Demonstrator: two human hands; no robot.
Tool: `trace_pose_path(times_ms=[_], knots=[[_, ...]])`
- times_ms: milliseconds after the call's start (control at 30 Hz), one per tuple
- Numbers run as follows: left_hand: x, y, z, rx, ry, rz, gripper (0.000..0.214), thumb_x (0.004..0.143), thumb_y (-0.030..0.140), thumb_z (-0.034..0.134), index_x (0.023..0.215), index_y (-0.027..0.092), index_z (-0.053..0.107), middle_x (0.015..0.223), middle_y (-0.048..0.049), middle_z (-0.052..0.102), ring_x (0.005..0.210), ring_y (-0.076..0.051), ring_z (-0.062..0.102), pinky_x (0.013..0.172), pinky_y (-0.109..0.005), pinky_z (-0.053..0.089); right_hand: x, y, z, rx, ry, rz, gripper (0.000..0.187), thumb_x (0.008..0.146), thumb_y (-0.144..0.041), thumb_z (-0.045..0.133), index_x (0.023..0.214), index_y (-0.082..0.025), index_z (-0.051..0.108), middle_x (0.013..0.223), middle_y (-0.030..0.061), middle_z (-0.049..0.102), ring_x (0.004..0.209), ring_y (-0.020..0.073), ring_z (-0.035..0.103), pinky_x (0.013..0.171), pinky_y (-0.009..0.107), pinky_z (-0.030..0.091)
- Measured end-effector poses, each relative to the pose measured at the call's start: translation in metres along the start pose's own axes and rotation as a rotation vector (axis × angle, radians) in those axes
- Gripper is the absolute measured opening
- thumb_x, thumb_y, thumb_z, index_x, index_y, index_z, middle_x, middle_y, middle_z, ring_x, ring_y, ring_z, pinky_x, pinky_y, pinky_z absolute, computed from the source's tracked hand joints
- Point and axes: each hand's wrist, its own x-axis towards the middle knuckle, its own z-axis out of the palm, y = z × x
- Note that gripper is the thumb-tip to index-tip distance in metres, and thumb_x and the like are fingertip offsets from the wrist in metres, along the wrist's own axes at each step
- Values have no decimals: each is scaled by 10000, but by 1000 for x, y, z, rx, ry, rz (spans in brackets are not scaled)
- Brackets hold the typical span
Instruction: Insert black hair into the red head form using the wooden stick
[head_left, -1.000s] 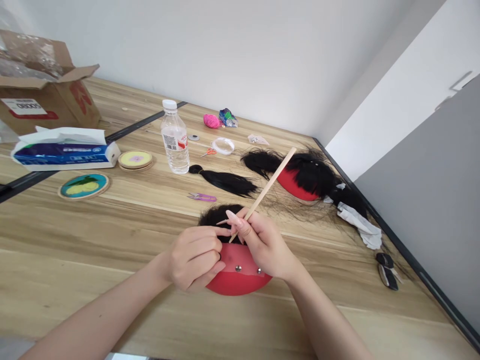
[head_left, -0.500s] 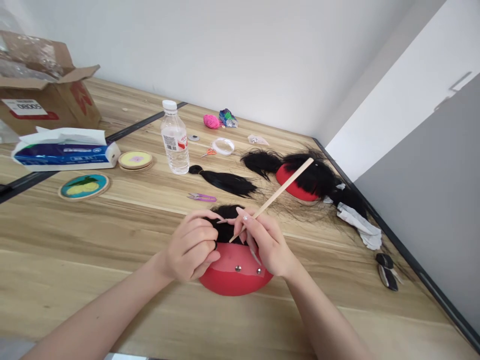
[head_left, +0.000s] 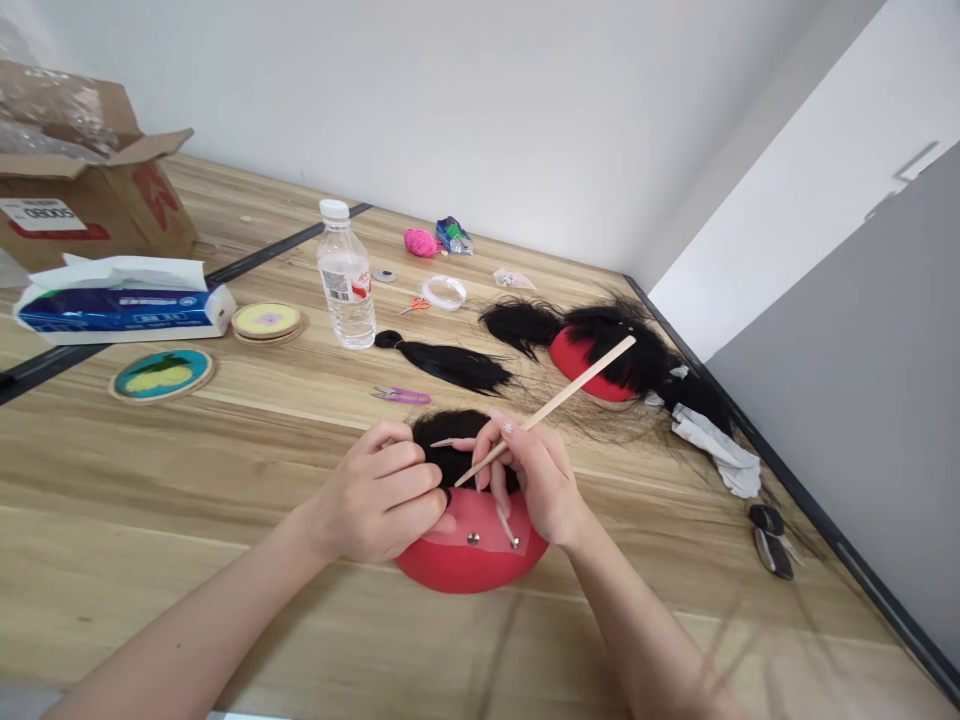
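The right hand (head_left: pixel 541 482) pinched a thin wooden stick (head_left: pixel 559 400) near its low end; the stick looked light and stiff. The left hand (head_left: pixel 379 500), fingers curled together, pinched soft black hair (head_left: pixel 450 440) on the red dome (head_left: pixel 465 568) under both hands. The hair looked slippery, best held close to the dome.

head camera looks forward and down (close); single view only

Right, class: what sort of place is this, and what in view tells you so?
Probably a wig-making craft table: the right hand holds a wooden stick over a red dome part covered in black hair, beside a loose hair bundle and snips.
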Motion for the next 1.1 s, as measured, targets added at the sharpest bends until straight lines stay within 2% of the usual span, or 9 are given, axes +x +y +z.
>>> trace_pose_path(times_ms=[267,500,700,967,1033,1100], knots=[[-3,2,5,-29,-84,-4,275,961,175,465,689,178,504,667,-15,595,668,-173,528,699,-355,394,1,1,-2,0,-35,-22,441,964,-519,431,697,-199,574,481,-54,549,324,92,468,867,399,549],[2,5,2,11,-143,-24,274,929,130,481,659,170,508,629,-13,526,638,-172,453,678,-349,375,1,0,-1,18,-13,-1,473,943,-570,437,692,-199,588,464,-52,540,335,98,473,865,400,546],[4,5,0,17,-162,-22,284,904,98,492,628,168,491,615,-12,485,642,-174,416,654,-348,361,1,-1,0,78,-21,-5,466,958,-536,445,676,-199,599,452,-59,527,316,92,456,894,399,534],[1,5,0,18,-128,40,317,893,89,504,587,165,473,581,-5,481,603,-157,422,635,-340,369,1,-1,-2,69,-23,-5,466,956,-541,452,674,-200,597,444,-61,528,310,91,446,898,404,533],[-2,5,1,16,-93,61,301,883,78,516,596,163,482,587,-4,514,602,-152,453,643,-343,377,1,-1,-1,79,-32,-15,460,960,-536,461,677,-200,597,443,-66,523,304,87,436,904,401,532],[-4,7,2,-13,-41,17,277,889,88,538,627,167,502,596,16,543,602,-137,489,661,-335,391,1,-2,-1,85,-36,-16,467,971,-534,456,679,-198,596,447,-69,523,297,78,424,908,393,533]])
